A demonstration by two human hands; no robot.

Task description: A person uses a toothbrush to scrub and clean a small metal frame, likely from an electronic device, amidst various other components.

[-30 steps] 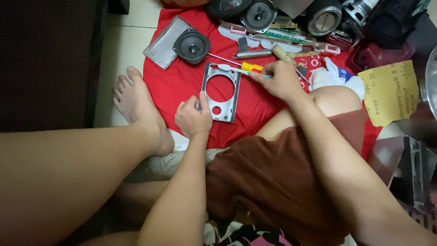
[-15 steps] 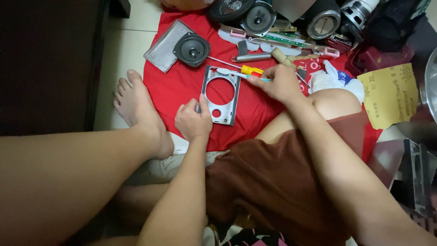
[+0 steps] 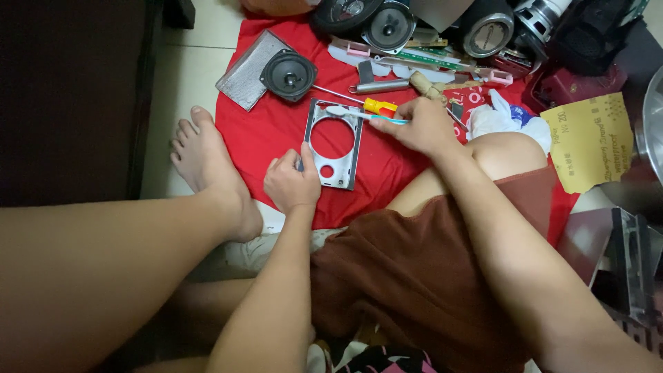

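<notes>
While the left hand (image 3: 293, 183) still grips the grey frame (image 3: 333, 144) by its near-left edge on the red cloth (image 3: 266, 131), the right hand (image 3: 421, 126) has brought its toothbrush (image 3: 366, 115) onto the frame's far edge, indicating cleaning is underway. A yellow screwdriver (image 3: 359, 101) lies just beyond.

Two bare hands are in view, the left hand (image 3: 293, 185) and the right hand (image 3: 420, 126), along with one bare foot (image 3: 207, 162) on the floor. One red cloth (image 3: 269, 131) carries one grey metal faceplate (image 3: 333, 145) with two round holes, one toothbrush (image 3: 366, 115), one yellow-handled screwdriver (image 3: 359, 101), one loose black speaker cone (image 3: 288, 75) and one grey mesh grille (image 3: 243, 72). Beyond these sit two more round speakers (image 3: 373, 19), one sheet of yellow sandpaper (image 3: 590, 141) and one crumpled white plastic bag (image 3: 507, 119).
</notes>
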